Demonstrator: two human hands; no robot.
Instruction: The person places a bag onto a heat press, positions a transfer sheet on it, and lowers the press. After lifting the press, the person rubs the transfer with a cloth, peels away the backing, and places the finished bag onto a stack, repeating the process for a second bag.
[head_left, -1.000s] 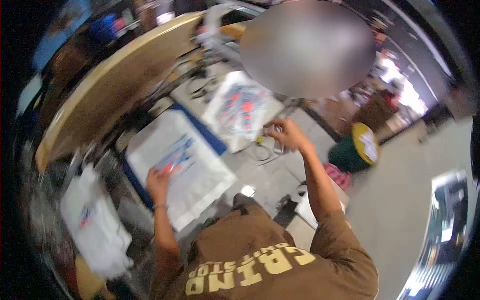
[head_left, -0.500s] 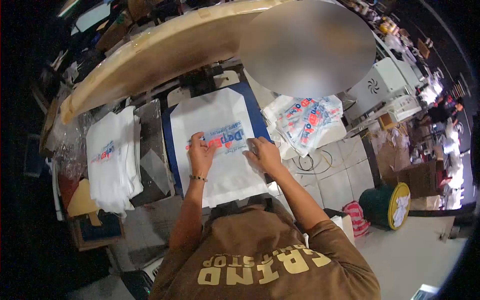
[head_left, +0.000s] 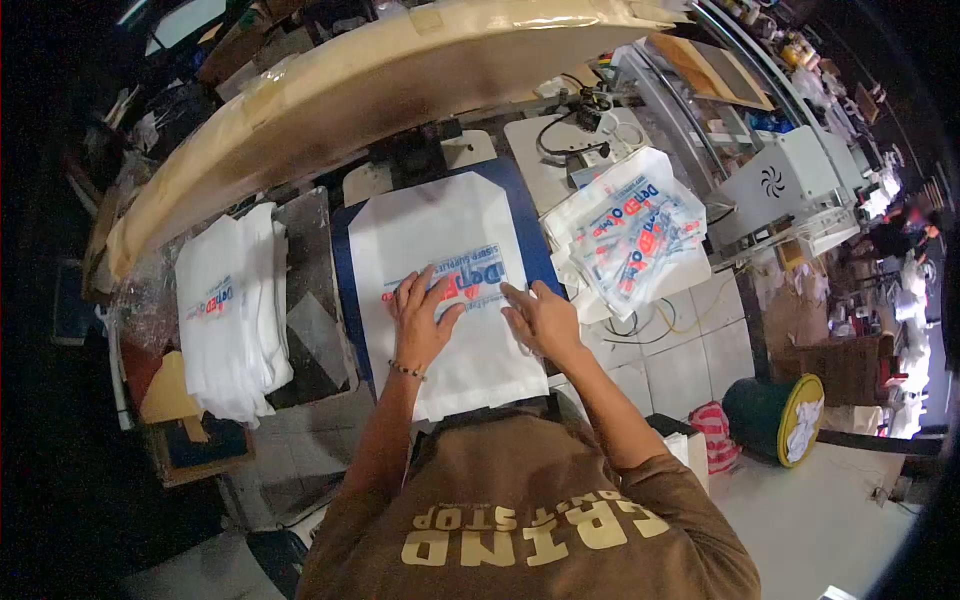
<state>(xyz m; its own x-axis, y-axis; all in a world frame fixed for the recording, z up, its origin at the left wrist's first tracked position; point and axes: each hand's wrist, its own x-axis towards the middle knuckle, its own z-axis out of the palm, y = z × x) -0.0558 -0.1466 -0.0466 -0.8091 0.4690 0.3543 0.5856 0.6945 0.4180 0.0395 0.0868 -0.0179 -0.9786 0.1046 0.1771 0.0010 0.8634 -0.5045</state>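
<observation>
2 hands, left hand [head_left: 422,318] and right hand [head_left: 540,320], lie open and flat on the white bag [head_left: 440,240], whose length runs away from them.

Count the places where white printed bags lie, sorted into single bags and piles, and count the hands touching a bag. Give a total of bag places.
Single bag on the blue board: 1
Bag piles, left pile and right pile: 2
Hands on the single bag, left hand and right hand: 2
Total bag places: 3
</observation>
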